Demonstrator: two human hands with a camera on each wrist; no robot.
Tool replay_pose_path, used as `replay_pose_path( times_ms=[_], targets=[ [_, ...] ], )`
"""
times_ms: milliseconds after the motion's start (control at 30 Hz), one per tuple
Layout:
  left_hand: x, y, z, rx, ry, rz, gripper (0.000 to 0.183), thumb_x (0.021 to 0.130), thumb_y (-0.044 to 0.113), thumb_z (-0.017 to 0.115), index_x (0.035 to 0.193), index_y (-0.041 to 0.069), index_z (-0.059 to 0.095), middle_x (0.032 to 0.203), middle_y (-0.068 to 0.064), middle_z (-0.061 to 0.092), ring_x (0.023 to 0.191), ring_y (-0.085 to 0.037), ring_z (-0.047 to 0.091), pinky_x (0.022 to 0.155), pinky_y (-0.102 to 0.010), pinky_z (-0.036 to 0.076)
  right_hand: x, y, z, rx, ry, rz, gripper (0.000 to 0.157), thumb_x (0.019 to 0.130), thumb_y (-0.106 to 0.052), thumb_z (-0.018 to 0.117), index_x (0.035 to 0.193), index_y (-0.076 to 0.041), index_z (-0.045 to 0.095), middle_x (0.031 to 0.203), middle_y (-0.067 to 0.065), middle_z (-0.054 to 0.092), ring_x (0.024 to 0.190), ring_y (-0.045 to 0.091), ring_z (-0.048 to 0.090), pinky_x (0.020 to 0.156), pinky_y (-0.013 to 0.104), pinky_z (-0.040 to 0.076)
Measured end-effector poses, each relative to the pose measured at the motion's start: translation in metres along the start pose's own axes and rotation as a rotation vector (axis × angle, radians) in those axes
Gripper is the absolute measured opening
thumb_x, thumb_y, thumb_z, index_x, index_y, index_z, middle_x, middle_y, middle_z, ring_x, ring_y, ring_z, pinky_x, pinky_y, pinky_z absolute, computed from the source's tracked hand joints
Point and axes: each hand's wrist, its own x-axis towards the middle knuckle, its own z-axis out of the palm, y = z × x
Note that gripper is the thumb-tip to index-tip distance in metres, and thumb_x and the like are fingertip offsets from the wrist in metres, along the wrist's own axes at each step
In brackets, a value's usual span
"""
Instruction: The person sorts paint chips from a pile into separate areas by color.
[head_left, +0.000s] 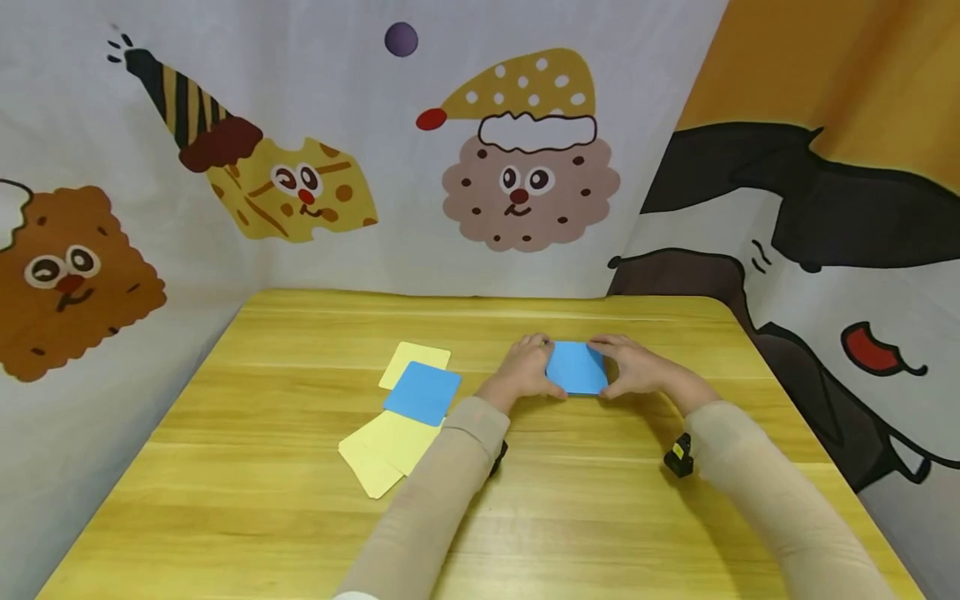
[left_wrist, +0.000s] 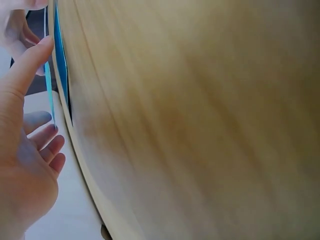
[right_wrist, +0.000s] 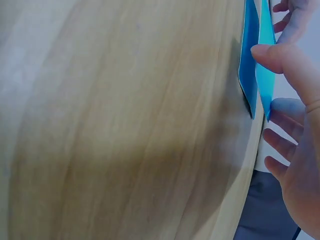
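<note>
A blue card (head_left: 576,368) with straight sides is held between my two hands, right of the table's middle. My left hand (head_left: 527,369) pinches its left side, thumb at the near corner and fingers at the far one. On the opposite side my right hand (head_left: 636,367) does the same. Both wrist views show this card edge-on, raised a little over the table. Beneath it, in the right wrist view, a second, darker blue card (right_wrist: 246,70) lies close to the tabletop; from the head it is mostly hidden.
Left of my hands another blue card (head_left: 423,392) lies on the wooden table (head_left: 247,433), overlapping a yellow card (head_left: 402,358) behind and more yellow cards (head_left: 372,463) in front. A cartoon-printed curtain (head_left: 420,217) hangs at the table's back edge. A black wrist camera (head_left: 678,456) hangs under the right cuff.
</note>
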Motion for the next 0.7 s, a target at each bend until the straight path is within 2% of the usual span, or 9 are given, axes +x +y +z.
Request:
replay_pose_path(
  times_ms=[267,433,567,700],
  targets=[
    [0.002,-0.004,0.005,-0.033,-0.015,-0.005,0.097,0.074,0.057,0.075,0.147,0.005,0.036,0.148,-0.008,0.036,0.133,-0.023,0.033,0.108,-0.035,0.026,0.004,0.006,0.005,0.025,-0.024,0.023,0.094,0.071,-0.029,0.082,0.144,0.006,0.035,0.147,0.027,0.030,0.133,0.047,0.025,0.102,0.062,0.027],
    [0.000,-0.006,0.005,-0.077,-0.034,-0.018,0.096,0.076,0.053,0.075,0.149,0.006,0.033,0.151,-0.009,0.033,0.136,-0.025,0.030,0.110,-0.037,0.024,0.005,0.007,0.010,0.045,-0.027,0.023,0.096,0.070,-0.030,0.081,0.145,0.006,0.033,0.148,0.027,0.029,0.134,0.047,0.024,0.102,0.061,0.027],
    [-0.002,-0.008,0.005,-0.093,-0.041,-0.021,0.096,0.078,0.053,0.074,0.150,0.007,0.030,0.153,-0.011,0.028,0.139,-0.027,0.026,0.111,-0.039,0.022,0.005,0.005,0.012,0.059,-0.012,0.029,0.096,0.071,-0.032,0.081,0.145,0.006,0.033,0.149,0.026,0.028,0.134,0.046,0.023,0.102,0.062,0.026],
    [-0.005,-0.009,0.003,-0.107,-0.033,-0.021,0.097,0.078,0.054,0.073,0.151,0.007,0.029,0.154,-0.010,0.028,0.139,-0.027,0.025,0.111,-0.039,0.022,0.001,0.000,0.013,0.070,0.044,0.045,0.098,0.071,-0.035,0.082,0.146,0.006,0.032,0.149,0.026,0.028,0.134,0.046,0.023,0.103,0.063,0.025]
  ],
)
